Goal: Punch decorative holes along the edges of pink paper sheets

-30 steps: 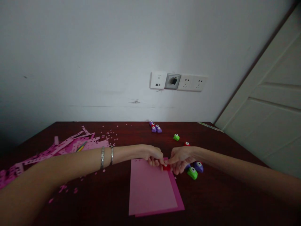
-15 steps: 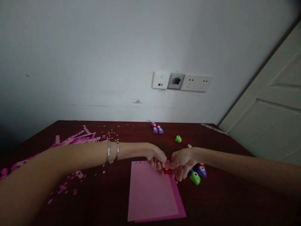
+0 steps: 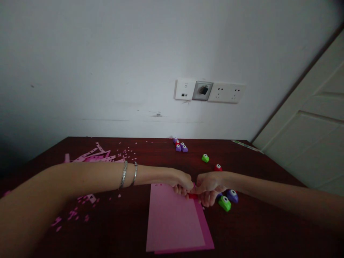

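A small red paper punch [image 3: 192, 196] sits at the top right edge of the pink paper sheets [image 3: 174, 222], mostly hidden by fingers. My left hand [image 3: 183, 182] is closed on it from the left, thumb pressing its top. From the right, my right hand [image 3: 209, 186] closes on the same punch, its thumb meeting the left one. A light pink sheet lies over a darker pink one, and a few small holes show along its top left edge. Just right of my right hand are a green punch [image 3: 224, 203] and a purple punch [image 3: 232, 195].
Pink punched strips [image 3: 94, 156] and scattered paper bits [image 3: 72, 214] lie on the left of the dark table [image 3: 113, 229]. Several purple and red punches [image 3: 178, 147] stand near the wall. A green punch [image 3: 205, 158] and a red one [image 3: 218, 167] sit behind my right hand.
The view has shifted slightly. Both hands stay on the red punch at the paper's edge; my thumbs appear pressed a little lower, and less of the punch shows.
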Demonstrator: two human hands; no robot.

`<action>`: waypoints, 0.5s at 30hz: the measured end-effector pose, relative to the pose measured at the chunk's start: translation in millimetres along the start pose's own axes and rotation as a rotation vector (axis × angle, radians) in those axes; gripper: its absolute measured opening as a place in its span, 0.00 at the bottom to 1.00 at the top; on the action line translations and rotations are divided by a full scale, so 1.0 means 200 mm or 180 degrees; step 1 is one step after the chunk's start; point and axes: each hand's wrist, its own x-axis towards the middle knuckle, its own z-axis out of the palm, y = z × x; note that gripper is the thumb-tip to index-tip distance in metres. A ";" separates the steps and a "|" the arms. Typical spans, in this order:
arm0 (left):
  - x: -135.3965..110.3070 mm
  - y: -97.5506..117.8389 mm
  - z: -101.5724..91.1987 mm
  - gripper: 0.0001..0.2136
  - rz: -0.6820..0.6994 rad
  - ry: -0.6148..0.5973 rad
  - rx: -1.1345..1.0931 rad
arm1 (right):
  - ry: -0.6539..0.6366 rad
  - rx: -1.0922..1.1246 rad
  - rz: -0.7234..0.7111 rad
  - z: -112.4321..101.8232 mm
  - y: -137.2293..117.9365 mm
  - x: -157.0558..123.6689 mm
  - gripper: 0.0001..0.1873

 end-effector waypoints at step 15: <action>-0.05 -0.07 0.04 0.11 -0.0157 -0.0085 -0.1149 | 0.0494 -0.0069 -0.0508 0.06 0.06 -0.05 0.28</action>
